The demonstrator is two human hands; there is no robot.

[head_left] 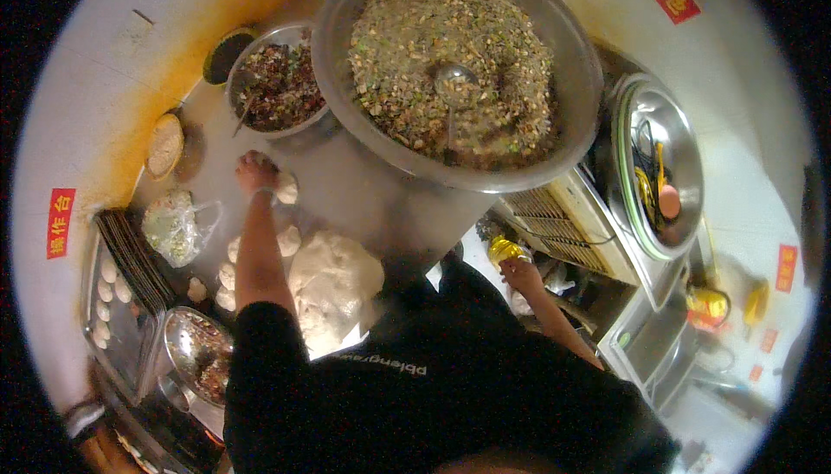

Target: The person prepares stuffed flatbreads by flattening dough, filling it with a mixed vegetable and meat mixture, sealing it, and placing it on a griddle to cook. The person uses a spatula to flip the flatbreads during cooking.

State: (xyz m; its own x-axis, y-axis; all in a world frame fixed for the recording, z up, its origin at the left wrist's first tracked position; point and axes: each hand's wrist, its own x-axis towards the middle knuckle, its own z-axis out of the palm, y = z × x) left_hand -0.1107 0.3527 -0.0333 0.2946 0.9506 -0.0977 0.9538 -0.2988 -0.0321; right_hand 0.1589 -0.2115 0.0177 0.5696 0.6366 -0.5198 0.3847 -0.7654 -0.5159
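Note:
My left hand (256,172) is on the metal worktop (363,204), fingers curled down, beside a small piece of dough (287,188). Whether anything lies under those fingers is hidden. Below that arm sits a large mound of dough (334,279), with several small dough pieces (226,276) on its left. Low on the right, my right hand (522,274) grips a clear plastic bottle of yellow oil (505,249) beside the worktop's edge. A wide steel basin (587,84) of chopped filling (402,52) stands at the back, a ladle (456,81) resting in it.
Left of the basin is a steel bowl of dark filling (282,87) with a spoon. A small bowl of pale crumbs (163,147), a plastic bag of chopped greens (172,227) and stacked trays (136,273) line the left. Nested steel basins (691,169) holding utensils stand right, above a sink (669,357).

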